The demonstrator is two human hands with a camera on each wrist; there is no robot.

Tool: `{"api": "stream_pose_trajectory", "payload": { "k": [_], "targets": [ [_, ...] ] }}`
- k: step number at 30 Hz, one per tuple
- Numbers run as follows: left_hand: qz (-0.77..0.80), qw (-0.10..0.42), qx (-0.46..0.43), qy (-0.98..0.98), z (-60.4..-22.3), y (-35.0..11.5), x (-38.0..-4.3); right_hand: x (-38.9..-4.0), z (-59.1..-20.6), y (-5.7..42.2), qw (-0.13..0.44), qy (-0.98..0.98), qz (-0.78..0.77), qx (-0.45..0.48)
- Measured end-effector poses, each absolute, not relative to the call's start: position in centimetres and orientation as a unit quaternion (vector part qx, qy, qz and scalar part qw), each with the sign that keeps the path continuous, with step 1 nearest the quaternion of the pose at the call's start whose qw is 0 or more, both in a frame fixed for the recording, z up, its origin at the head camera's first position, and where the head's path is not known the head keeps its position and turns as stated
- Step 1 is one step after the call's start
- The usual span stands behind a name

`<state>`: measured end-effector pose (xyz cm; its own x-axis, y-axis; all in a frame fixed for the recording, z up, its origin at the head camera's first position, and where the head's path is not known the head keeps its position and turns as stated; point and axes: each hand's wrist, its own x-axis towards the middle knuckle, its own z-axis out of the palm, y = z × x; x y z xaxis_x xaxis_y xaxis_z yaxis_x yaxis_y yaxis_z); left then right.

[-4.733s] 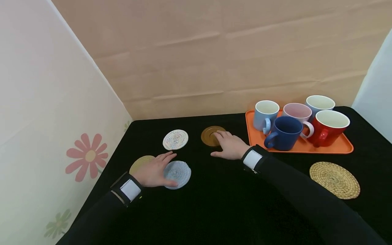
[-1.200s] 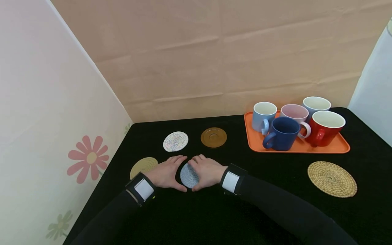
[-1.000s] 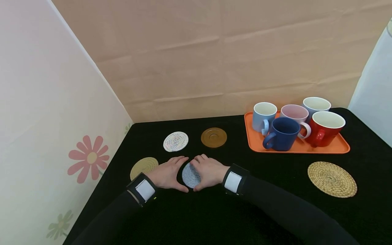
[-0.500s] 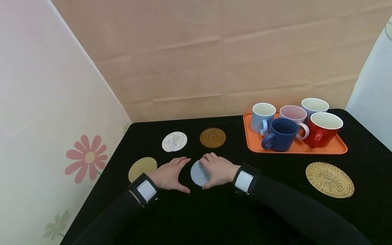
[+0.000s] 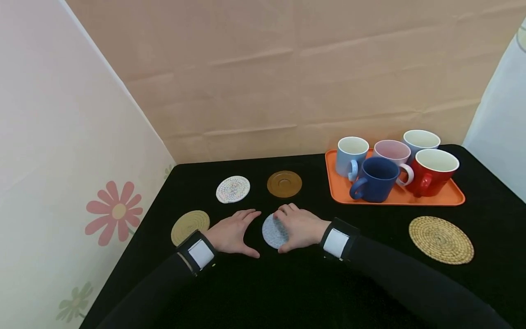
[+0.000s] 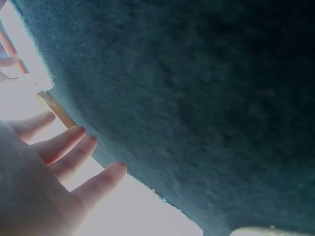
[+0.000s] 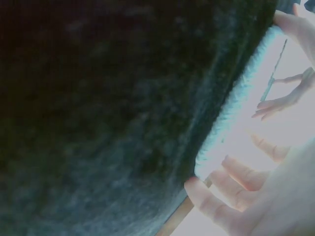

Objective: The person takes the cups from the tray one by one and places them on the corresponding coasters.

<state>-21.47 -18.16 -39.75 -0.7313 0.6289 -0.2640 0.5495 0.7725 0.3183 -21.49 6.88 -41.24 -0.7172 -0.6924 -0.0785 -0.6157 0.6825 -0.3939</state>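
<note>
On the black cloth, my right hand (image 5: 302, 226) holds a round light blue woven coaster (image 5: 270, 231), its thumb and a finger at opposite edges. The right wrist view has the coaster's ribbed rim (image 7: 231, 110) between these fingertips, low over the cloth. My left hand (image 5: 232, 233) is apart from it on the left, thumb and fingers spread and nothing in them. Its fingers (image 6: 98, 187) reach out loosely in the left wrist view. A yellow coaster (image 5: 190, 225) lies beside the left wrist. Farther back are a white speckled coaster (image 5: 233, 189) and a brown round coaster (image 5: 284, 184).
An orange tray (image 5: 404, 201) at the back right carries several mugs, among them a dark blue mug (image 5: 378, 180) and a red mug (image 5: 435, 176). A straw mat (image 5: 441, 240) lies in front of it. Paper walls (image 5: 246, 68) close off the back and sides.
At first my right hand was at the brown coaster and my left by the blue one. Since then the right hand has gripped the blue coaster and slid it right, away from the left hand.
</note>
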Motion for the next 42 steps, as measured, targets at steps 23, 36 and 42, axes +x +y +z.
{"api": "stream_pose_trajectory", "payload": {
  "k": [23, 36, 42],
  "targets": [
    [0.101, 0.183, 0.340, 0.917, -40.0, -16.9, -21.8, -21.6, -41.6, 8.0, 0.121, 0.905, -0.187, -0.362],
    [0.065, 0.127, 0.367, 0.919, -39.7, -17.4, -21.5, -21.5, -41.3, 9.2, 0.090, 0.909, -0.189, -0.361],
    [0.053, 0.101, 0.362, 0.925, -38.3, -19.1, -21.8, -21.9, -39.7, 8.7, 0.072, 0.906, -0.178, -0.378]
  ]
}}
